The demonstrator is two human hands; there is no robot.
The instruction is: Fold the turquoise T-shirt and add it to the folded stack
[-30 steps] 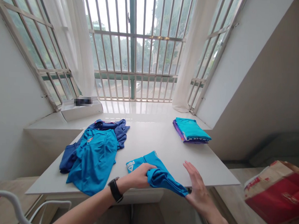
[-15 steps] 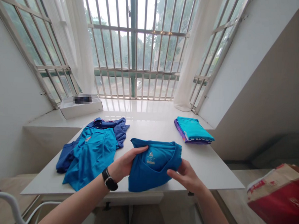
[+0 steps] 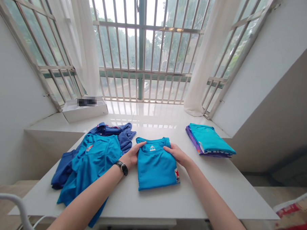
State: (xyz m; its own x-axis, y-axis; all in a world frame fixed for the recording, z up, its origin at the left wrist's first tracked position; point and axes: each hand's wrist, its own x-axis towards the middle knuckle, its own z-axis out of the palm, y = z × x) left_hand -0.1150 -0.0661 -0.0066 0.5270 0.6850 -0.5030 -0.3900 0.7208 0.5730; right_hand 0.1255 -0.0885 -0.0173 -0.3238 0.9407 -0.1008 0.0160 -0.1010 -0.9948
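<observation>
A folded blue T-shirt [image 3: 156, 167] lies on the white table in front of me, its neckline at the far end and a small red-and-white print at its right edge. My left hand [image 3: 132, 154] grips its upper left side, thumb on top near the collar. At the upper right side my right hand [image 3: 176, 153] pinches the cloth, thumb over it and the other fingers partly hidden behind. Left of it, a loose blue T-shirt [image 3: 95, 160] lies crumpled over a dark blue polo shirt [image 3: 127, 136]. To the right sits a stack of folded shirts [image 3: 210, 139], turquoise on top.
The white table [image 3: 211, 192] adjoins a windowsill, where a white box [image 3: 84, 112] stands at the left. Barred windows and pale curtains [image 3: 200, 62] are behind. A red and tan bag [image 3: 295, 216] is at the lower right, a white curved tube [image 3: 14, 200] at the lower left.
The folded T-shirt has gone from tilted up in my hands to flat on the table, its front now facing up. Both hands have moved away from me with it; the view has shifted slightly.
</observation>
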